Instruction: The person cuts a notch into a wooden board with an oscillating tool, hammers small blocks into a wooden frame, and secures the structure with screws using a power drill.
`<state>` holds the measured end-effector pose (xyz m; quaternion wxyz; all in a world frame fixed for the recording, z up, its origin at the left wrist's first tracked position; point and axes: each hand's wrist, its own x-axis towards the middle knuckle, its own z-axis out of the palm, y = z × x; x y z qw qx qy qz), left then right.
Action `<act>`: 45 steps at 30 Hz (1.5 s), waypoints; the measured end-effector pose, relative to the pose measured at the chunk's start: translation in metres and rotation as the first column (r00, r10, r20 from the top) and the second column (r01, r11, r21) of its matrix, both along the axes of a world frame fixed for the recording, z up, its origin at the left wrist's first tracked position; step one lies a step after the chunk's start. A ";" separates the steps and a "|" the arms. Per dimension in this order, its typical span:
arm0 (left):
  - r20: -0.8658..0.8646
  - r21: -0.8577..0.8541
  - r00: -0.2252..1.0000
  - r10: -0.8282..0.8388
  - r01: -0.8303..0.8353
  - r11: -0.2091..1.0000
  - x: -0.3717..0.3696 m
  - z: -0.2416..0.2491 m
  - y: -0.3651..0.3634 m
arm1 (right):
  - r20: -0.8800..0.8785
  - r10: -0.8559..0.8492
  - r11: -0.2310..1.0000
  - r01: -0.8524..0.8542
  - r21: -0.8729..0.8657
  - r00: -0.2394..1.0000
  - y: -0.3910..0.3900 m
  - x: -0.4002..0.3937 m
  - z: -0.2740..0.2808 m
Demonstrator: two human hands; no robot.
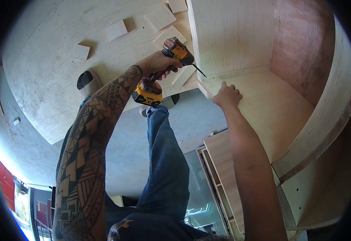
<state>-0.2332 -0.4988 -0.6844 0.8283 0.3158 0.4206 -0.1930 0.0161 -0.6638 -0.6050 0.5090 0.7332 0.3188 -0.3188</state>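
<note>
My left hand (165, 67), on the tattooed arm, is wrapped round the grip of a yellow and black cordless drill (178, 51). The drill's long thin bit points down and right, its tip close to the inner corner of a plywood cabinet (235, 38). Just right of the tip, my right hand (228, 95) has its fingers curled on a pale wooden strip (213, 85) at the cabinet's edge. Its thumb is mostly hidden. Whether the bit touches a screw is too small to tell.
Small wood blocks (116, 30) lie on a large curved plywood sheet (55, 76) at the upper left. A curved wooden rim (316, 108) bounds the cabinet on the right. Below are my jeans-clad legs (165, 160), the grey floor (123, 160) and a wood-grain panel (225, 160).
</note>
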 end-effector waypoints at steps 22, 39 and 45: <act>0.037 0.000 0.923 -0.383 0.383 0.924 0.117 -0.037 0.048 | 0.044 -0.020 0.998 0.022 -0.055 0.999 0.005 -0.007 -0.007; 0.043 0.047 0.879 -0.474 0.473 0.880 0.143 -0.028 0.050 | 0.035 -0.027 0.998 0.028 -0.051 0.999 0.006 -0.007 -0.007; 0.036 0.037 0.882 -0.470 0.469 0.882 0.148 -0.040 0.040 | 0.031 -0.026 0.998 0.028 -0.059 0.999 0.007 -0.008 -0.007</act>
